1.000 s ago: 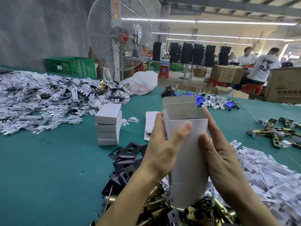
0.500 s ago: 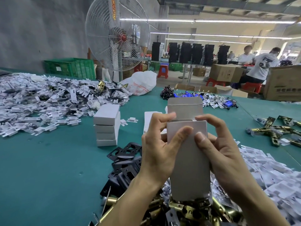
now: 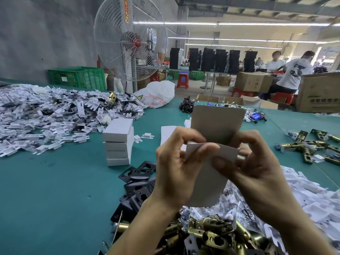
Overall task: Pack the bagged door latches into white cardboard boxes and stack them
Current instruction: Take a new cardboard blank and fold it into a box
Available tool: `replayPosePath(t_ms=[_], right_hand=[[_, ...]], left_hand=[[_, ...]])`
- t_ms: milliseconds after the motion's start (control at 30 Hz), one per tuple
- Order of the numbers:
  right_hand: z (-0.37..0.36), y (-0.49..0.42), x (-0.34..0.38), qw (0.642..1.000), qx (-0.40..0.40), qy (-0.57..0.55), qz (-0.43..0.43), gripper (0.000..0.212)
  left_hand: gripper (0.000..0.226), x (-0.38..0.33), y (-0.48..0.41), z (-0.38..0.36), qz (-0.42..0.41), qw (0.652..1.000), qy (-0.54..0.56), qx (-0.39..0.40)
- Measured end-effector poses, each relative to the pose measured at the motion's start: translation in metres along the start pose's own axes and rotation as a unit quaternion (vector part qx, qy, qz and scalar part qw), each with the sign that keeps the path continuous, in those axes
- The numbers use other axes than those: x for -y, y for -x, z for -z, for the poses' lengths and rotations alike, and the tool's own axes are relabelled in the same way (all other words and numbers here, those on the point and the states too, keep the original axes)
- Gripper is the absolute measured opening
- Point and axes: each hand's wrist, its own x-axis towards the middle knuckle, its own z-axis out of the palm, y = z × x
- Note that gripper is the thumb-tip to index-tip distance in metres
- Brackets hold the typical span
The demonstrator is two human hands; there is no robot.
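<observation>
Right at the near edge, a heap of brass-coloured latches (image 3: pixel 207 234) lay tangled: stamped metal, glossy, some in crinkled clear bags. Just left of it sat flat black plates (image 3: pixel 136 183), matte, with rounded corners and punched holes.

Above the heap both hands held a white cardboard box (image 3: pixel 204 188) upright, off the table. It was smooth matte board, narrow and rectangular. The left hand (image 3: pixel 171 172) gripped its left edge, fingers curled, thumb across the top of the front. The right hand (image 3: pixel 261 172) pinched the right upper corner, thumb on the front panel, fingers curled behind. The end flap (image 3: pixel 218 122), with rounded corners, stood up open.

The table (image 3: pixel 55 199) had a teal, felt-like cover. A heap of white plastic pieces (image 3: pixel 312 199) lay to the right. Loose brass latches (image 3: pixel 309 144) lay beyond them.

Mid-table on the left stood a short stack of closed white boxes (image 3: pixel 118 142), square-edged and slightly offset. Flat white blanks (image 3: pixel 167 133) lay just beside the stack. A big sprawl of white tabbed clips (image 3: pixel 46 118) covered the far left.

Farther back were a crumpled white plastic bag (image 3: pixel 158 96), a wire-caged pedestal fan (image 3: pixel 130 43), a green slatted crate (image 3: pixel 77 78), a red stool (image 3: pixel 183 80) and brown cartons (image 3: pixel 252 81). Two people (image 3: pixel 292 74) were at a bench.
</observation>
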Motion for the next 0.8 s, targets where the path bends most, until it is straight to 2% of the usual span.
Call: replayPosePath(t_ms=[133, 233, 333, 400, 467, 567, 667, 800], right_hand=[[-0.005, 0.002, -0.007, 0.999, 0.0, -0.007, -0.034, 0.024], [-0.007, 0.003, -0.009, 0.998, 0.007, 0.0, -0.062, 0.024], [-0.006, 0.004, -0.009, 0.996, 0.003, 0.054, -0.072, 0.029], [-0.004, 0.002, -0.007, 0.996, -0.039, 0.064, -0.041, 0.029], [-0.001, 0.0, -0.005, 0.994, -0.107, 0.014, -0.012, 0.028], [0.001, -0.001, -0.003, 0.989, -0.146, -0.015, -0.02, 0.049], [0.0, -0.001, 0.0, 0.988, -0.148, 0.034, -0.028, 0.04], [0.001, 0.0, 0.005, 0.99, -0.136, 0.041, -0.021, 0.031]], left_hand=[[0.034, 0.005, 0.002, 0.003, 0.086, 0.995, -0.016, 0.045], [0.041, 0.012, 0.004, 0.009, 0.077, 0.992, -0.087, 0.05], [0.035, 0.016, 0.006, 0.012, 0.07, 0.986, -0.136, 0.072], [0.035, 0.016, 0.007, 0.011, 0.072, 0.982, -0.149, 0.094], [0.036, 0.016, 0.007, 0.01, 0.088, 0.981, -0.139, 0.104], [0.035, 0.016, 0.007, 0.01, 0.103, 0.978, -0.14, 0.118], [0.041, 0.014, 0.009, 0.008, 0.108, 0.976, -0.135, 0.133], [0.041, 0.011, 0.009, 0.007, 0.109, 0.972, -0.153, 0.14]])
